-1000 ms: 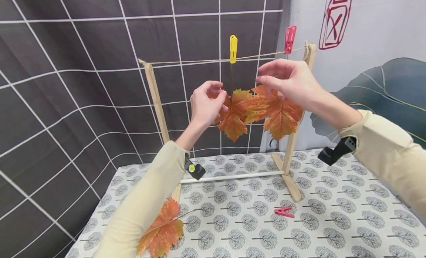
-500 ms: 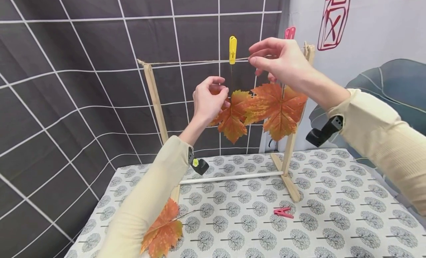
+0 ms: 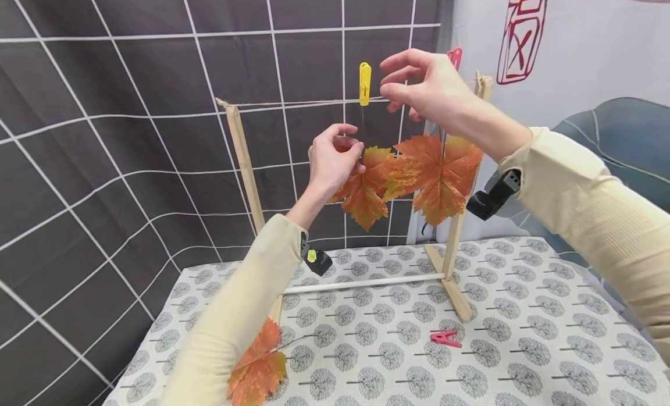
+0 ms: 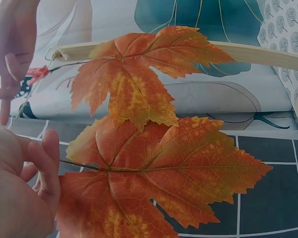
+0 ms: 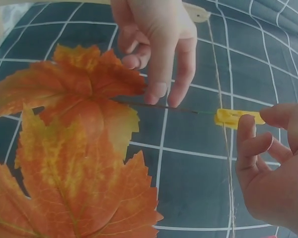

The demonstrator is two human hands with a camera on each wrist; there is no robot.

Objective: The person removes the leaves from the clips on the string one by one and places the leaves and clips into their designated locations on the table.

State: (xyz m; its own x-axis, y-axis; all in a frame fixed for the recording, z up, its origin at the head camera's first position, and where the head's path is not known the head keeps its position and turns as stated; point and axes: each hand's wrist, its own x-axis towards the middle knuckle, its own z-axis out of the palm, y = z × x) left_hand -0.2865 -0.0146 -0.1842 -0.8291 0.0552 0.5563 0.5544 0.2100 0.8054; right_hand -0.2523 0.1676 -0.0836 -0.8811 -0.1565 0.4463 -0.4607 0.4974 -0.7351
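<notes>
A yellow clothespin [image 3: 364,84] stands on the twine line [image 3: 309,103], with an orange maple leaf [image 3: 366,191] hanging from it by its thin stem. My left hand [image 3: 332,161] is beside that stem, thumb and forefinger apart; in the right wrist view its fingertips [image 5: 159,91] lie right at the stem. My right hand [image 3: 431,89] is raised just right of the yellow clothespin, fingers bent and spread, and its fingertips overlap the clip's end in the right wrist view. A second maple leaf [image 3: 439,176] hangs at the right under a pink clothespin [image 3: 455,57], partly hidden behind my right hand.
Wooden posts [image 3: 245,161] hold the line, joined low down by a white rod [image 3: 366,283]. On the tree-patterned tablecloth [image 3: 387,359] lie a loose pink clothespin [image 3: 446,338] and another maple leaf [image 3: 259,365], partly behind my left sleeve. A dark gridded curtain [image 3: 157,74] hangs behind.
My right hand has moved left and up, from in front of the right leaf to beside the yellow clothespin. The left hand has shifted slightly right toward the stem.
</notes>
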